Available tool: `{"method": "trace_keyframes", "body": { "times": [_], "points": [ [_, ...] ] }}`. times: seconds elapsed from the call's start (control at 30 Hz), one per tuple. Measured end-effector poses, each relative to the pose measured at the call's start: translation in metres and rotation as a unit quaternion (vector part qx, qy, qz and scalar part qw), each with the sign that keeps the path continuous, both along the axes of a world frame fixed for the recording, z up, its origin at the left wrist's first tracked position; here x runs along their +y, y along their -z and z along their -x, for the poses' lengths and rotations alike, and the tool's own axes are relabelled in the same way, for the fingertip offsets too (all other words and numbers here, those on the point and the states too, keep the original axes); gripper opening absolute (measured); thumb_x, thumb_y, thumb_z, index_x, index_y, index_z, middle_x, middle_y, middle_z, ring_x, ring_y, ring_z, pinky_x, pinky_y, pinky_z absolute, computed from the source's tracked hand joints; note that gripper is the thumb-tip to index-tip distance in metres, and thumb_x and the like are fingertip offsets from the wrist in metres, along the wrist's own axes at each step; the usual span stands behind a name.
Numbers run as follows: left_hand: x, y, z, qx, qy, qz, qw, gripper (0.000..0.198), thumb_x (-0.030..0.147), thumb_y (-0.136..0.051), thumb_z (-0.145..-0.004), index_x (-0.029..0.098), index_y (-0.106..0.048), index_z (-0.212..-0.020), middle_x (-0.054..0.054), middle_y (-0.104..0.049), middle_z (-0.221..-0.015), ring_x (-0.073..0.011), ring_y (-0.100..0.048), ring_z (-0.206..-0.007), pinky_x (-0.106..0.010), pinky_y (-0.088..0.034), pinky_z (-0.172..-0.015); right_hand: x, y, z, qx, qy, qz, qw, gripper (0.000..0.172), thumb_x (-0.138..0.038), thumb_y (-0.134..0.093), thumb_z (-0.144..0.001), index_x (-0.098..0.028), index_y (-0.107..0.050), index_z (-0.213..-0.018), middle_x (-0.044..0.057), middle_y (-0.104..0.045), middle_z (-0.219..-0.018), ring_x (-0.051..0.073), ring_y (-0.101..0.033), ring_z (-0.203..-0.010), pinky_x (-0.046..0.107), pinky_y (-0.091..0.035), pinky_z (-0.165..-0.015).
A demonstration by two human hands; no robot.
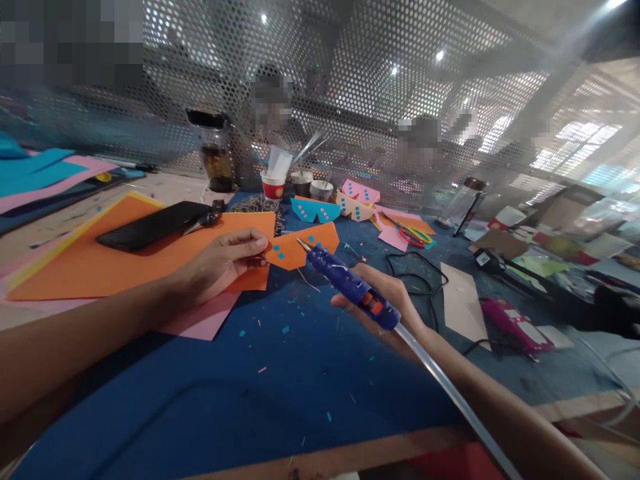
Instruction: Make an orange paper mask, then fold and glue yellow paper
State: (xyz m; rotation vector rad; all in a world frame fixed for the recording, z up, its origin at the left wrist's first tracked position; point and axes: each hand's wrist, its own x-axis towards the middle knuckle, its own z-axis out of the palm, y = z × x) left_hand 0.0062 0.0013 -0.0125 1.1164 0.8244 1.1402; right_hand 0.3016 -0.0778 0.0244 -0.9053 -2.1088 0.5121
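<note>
Head view, left hand (225, 263): left of centre; the edge of an orange paper cutout (295, 260) is pinched by thumb and fingers, seemingly so its blue-squared face is left uncovered.
Orange cutout: held up at the frame's centre.
Right hand (387, 290): right of centre; wrapped around a blue glue gun (343, 275), its nozzle overlapping the cutout; contact cannot be told.
Clear glue stick (450, 387): seated in the gun's rear, probably for feeding.
</note>
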Motion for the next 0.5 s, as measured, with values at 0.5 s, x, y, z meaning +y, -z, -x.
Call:
{"method": "trace_keyframes", "body": {
  "times": [0.5],
  "points": [
    [0.001,0.001,0.001,0.018,-0.015,0.007,1.000,0.016,0.031,-0.083,-0.081,0.018,-0.074,-0.080,0.001,-0.068,-0.081,-0.0150,-0.059,-0.081,-0.030,-0.048,-0.083,0.008,-0.002,-0.012,0.116,-0.011,0.208,0.971,0.029,-0.049,-0.072,-0.092,-0.021,-0.072,-0.101,0.000,-0.067,-0.085,0.012,-0.059,-0.070,0.026,-0.051,-0.066]
  ]
}}
